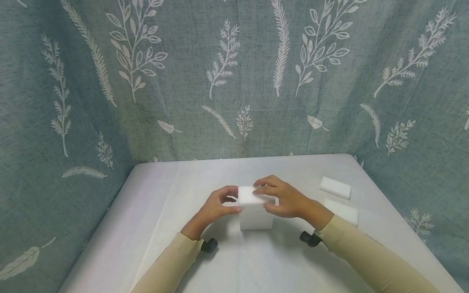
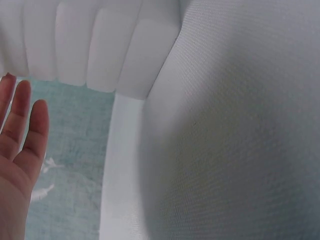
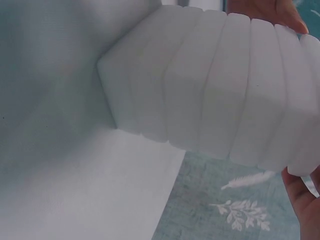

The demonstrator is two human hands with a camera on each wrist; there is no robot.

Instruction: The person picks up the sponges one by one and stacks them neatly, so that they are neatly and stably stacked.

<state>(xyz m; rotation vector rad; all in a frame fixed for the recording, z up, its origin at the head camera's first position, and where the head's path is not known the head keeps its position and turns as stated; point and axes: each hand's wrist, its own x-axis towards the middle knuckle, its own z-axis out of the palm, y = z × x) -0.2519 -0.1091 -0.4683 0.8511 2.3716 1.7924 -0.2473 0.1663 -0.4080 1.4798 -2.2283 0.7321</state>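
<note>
A stack of several white sponge blocks [image 1: 256,217] stands upright on the white table, its layers showing in the right wrist view. My left hand [image 1: 220,203] is at the stack's upper left side, thumb by the front corner and fingers toward the back. In the left wrist view, fingers [image 2: 37,125] of that hand extend beside the stack [image 2: 100,45]. My right hand [image 1: 283,197] holds the top sponge block [image 1: 250,196] from the right, fingers over its top and thumb at its front right. From the right wrist, its fingertips show at the topmost layers.
Two loose white sponge blocks lie on the right of the table, one farther back [image 1: 335,188] and one nearer [image 1: 342,211], partly behind my right forearm. Patterned blue-green cloth [image 1: 256,122] surrounds the table [image 1: 205,268] at the back and sides.
</note>
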